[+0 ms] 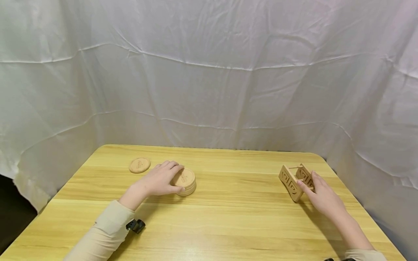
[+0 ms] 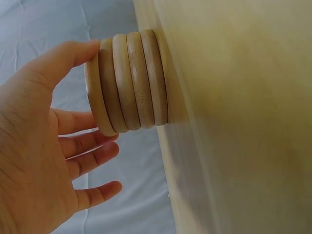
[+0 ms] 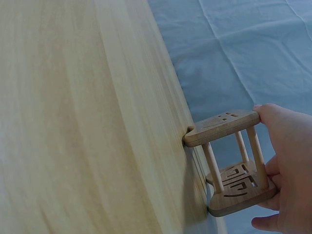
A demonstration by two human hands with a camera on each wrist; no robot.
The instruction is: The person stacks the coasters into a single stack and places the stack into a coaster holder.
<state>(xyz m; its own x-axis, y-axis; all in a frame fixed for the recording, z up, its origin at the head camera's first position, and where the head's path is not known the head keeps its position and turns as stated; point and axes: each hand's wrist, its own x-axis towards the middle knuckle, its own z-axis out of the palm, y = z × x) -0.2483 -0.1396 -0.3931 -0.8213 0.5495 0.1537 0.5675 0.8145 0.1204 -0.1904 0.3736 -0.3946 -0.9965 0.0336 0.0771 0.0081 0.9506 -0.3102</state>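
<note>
A stack of round wooden coasters (image 2: 141, 80) stands on the table, several pieces high, with engraving on the upper face. My left hand (image 1: 162, 180) pinches the top coaster (image 2: 95, 100) by its edge between thumb and fingers; that coaster sits slightly askew on those beneath. The little finger (image 2: 100, 194) stays clear of the stack. Over on the right, my right hand (image 1: 323, 197) grips a wooden coaster rack (image 1: 290, 185) that has two cut-out side panels joined by dowels. In the right wrist view, the thumb rests on one panel's edge and the other fingers are partly hidden behind the rack.
One more coaster (image 1: 139, 165) lies flat at the table's back left, apart from the stack. The wooden table (image 1: 228, 221) has rounded far corners. A pale cloth (image 1: 209, 94) hangs behind it and along the sides.
</note>
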